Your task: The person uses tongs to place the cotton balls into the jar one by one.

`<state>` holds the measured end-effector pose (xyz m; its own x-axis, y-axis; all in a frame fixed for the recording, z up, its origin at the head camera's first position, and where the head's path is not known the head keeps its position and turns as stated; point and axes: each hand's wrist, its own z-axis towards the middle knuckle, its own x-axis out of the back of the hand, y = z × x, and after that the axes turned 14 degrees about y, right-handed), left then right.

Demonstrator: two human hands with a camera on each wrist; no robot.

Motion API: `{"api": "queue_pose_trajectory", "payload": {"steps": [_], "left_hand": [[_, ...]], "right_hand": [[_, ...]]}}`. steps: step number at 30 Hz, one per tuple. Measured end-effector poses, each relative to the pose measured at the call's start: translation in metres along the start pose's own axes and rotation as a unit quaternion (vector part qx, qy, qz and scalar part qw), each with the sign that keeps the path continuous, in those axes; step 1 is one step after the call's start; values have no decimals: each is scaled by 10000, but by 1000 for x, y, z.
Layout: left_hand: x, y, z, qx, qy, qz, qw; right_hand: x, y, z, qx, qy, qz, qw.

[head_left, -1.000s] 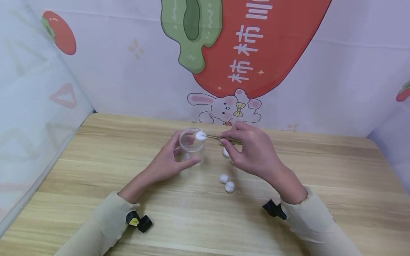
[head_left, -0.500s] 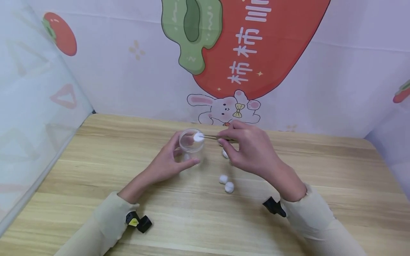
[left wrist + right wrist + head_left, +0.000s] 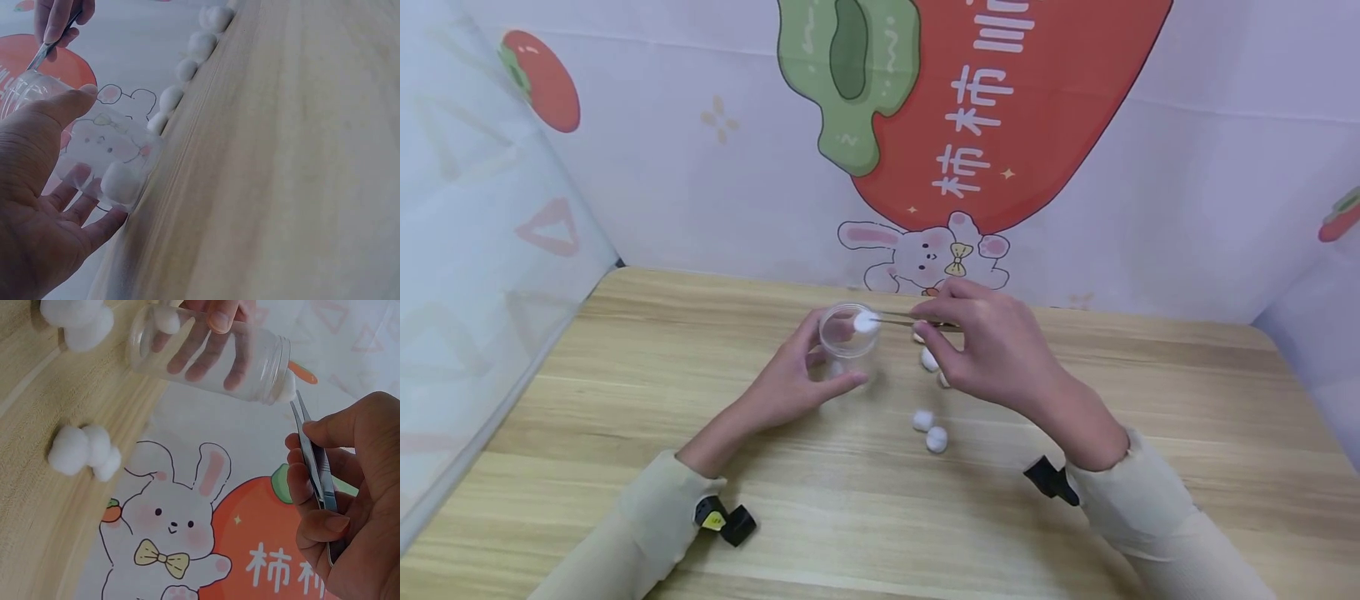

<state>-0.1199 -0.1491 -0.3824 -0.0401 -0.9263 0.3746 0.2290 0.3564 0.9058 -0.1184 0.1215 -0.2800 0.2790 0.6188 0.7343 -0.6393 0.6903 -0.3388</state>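
My left hand [image 3: 790,385] grips a clear plastic jar [image 3: 265,372], thumb on the near side and fingers behind. The jar stands upright on the table with its mouth uncovered. One cotton ball [image 3: 120,182] lies at its bottom. Metal tweezers [image 3: 320,469] are pinched between the thumb and fingers of my right hand [image 3: 1003,350], pointing left at the jar's mouth. At the rim sits another cotton ball [image 3: 864,322], right at the tweezer tips. In the right wrist view the two tips stand apart.
Two cotton balls [image 3: 930,429] lie on the wooden table [image 3: 820,517] right of the jar and nearer to me. More cotton balls [image 3: 84,452] lie beneath my right hand, partly hidden in the head view. A printed cloth [image 3: 700,183] hangs behind the table.
The cotton ball has shifted slightly left over the jar's mouth. The tweezer arms, close together half a second ago, have spread apart. My left hand and the jar stay put.
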Motion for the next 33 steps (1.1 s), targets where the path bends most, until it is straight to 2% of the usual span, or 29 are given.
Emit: {"api": "queue_pose_trajectory", "payload": {"steps": [11, 24, 33], "left_hand": [[1, -1, 0, -4, 19, -1, 10000], [-2, -1, 1, -91, 38, -1, 10000], [-2, -2, 0, -56, 51, 0, 10000]], "right_hand": [[-1, 0, 0, -21, 48, 32, 10000], [0, 1, -4, -38, 75, 509, 9987], [5, 9, -13, -320, 167, 369, 9987]]}}
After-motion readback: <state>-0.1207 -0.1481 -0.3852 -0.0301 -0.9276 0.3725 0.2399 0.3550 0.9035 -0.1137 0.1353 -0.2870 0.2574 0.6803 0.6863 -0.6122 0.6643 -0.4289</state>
